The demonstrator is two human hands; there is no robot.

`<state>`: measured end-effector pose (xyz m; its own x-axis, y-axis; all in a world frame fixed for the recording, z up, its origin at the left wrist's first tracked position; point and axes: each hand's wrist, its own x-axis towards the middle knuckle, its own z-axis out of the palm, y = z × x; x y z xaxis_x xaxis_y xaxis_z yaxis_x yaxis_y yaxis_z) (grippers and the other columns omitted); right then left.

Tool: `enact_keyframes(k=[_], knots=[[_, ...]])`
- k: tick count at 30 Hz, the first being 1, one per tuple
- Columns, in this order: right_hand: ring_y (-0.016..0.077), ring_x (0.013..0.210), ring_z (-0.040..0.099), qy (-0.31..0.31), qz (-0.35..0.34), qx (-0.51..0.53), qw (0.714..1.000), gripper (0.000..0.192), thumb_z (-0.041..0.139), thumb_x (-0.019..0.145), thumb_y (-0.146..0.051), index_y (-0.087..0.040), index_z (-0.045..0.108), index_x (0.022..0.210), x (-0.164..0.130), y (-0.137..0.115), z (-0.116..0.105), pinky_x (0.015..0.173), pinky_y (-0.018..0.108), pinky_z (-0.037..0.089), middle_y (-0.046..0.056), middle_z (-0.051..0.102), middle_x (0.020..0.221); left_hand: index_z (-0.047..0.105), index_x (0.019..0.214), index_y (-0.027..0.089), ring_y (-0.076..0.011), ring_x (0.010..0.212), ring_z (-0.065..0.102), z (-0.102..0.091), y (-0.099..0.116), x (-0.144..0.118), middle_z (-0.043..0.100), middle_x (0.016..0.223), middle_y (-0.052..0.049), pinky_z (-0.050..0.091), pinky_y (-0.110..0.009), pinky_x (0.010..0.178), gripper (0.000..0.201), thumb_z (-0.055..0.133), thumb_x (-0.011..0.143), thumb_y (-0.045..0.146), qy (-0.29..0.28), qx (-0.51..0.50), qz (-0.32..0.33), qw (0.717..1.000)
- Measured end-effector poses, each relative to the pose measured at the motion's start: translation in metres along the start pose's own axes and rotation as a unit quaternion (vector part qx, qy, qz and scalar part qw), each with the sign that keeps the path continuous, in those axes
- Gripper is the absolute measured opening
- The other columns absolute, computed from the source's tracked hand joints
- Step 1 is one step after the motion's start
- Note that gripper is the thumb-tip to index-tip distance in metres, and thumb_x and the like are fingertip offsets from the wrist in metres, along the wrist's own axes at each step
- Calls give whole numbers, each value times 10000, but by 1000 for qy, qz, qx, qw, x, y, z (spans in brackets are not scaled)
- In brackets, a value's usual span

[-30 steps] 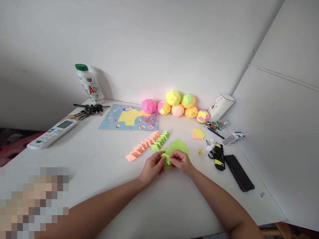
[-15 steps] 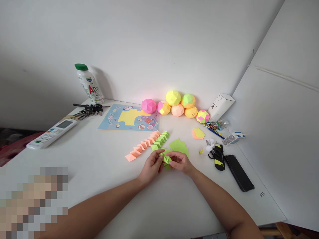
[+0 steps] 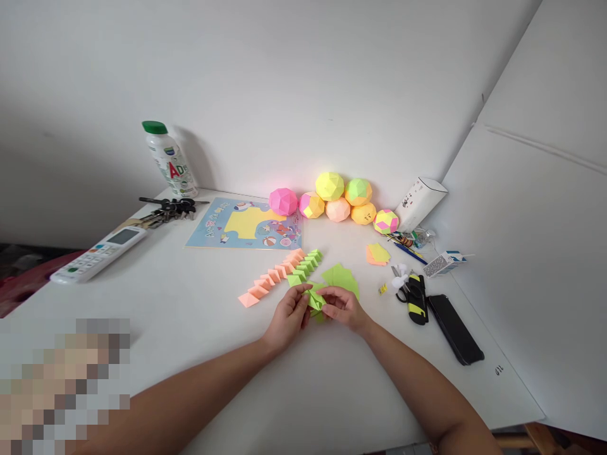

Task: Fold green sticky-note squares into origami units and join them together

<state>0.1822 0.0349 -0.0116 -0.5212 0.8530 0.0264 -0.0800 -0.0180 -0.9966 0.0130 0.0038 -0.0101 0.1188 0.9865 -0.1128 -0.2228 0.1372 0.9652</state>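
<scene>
Fingers of both hands are pinched around one small green folded paper piece [image 3: 315, 299], left hand [image 3: 288, 318] and right hand [image 3: 345, 308] meeting over it just above the counter [image 3: 190, 316]. At 12 o'clock from the hands lies a loose pile of green pieces [image 3: 341, 277]; at 11 o'clock, a neat row of folded orange units [image 3: 270, 278] with green units [image 3: 306, 264] beside them. Farther back, six finished paper balls [image 3: 337, 199] line the wall. I'd say plenty of units are folded, but this batch isn't assembled yet.
</scene>
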Motion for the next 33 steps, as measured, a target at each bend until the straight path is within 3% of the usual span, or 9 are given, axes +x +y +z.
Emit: enact_keyframes(k=[5, 17, 25, 33], knots=[[92, 621, 498, -2, 3, -8, 1000, 347, 708, 703, -287, -167, 608, 1012, 0, -3, 1, 551, 219, 462, -9, 516, 704, 472, 1050, 172, -71, 399, 393, 1, 0, 0, 401, 503, 97, 317, -192, 416, 364, 518, 806, 438, 1, 2, 5, 1000], [105, 581, 540, 27, -10, -27, 999, 156, 684, 720, -272, -161, 684, 830, 0, 3, 2, 551, 256, 496, 14, 594, 717, 493, 1029, 159, -69, 395, 415, 2, 8, -2, 439, 508, 93, 346, -198, 412, 416, 554, 766, 476, 2, 24, -9, 1000], [106, 571, 535, 29, -26, -57, 998, 147, 655, 745, -275, -164, 677, 839, 0, 2, 3, 529, 246, 475, 19, 590, 710, 483, 773, 172, -53, 357, 376, 1, 13, -3, 498, 509, 66, 278, -180, 368, 321, 543, 780, 488, -12, 22, -32, 999], [107, 590, 506, 5, -111, -167, 980, 169, 554, 755, -155, -160, 639, 900, -2, -4, 8, 516, 240, 453, 47, 564, 785, 451, 735, 191, -56, 303, 318, -1, 7, -2, 392, 371, 108, 195, -164, 346, 331, 548, 770, 506, -15, 30, -39, 999]])
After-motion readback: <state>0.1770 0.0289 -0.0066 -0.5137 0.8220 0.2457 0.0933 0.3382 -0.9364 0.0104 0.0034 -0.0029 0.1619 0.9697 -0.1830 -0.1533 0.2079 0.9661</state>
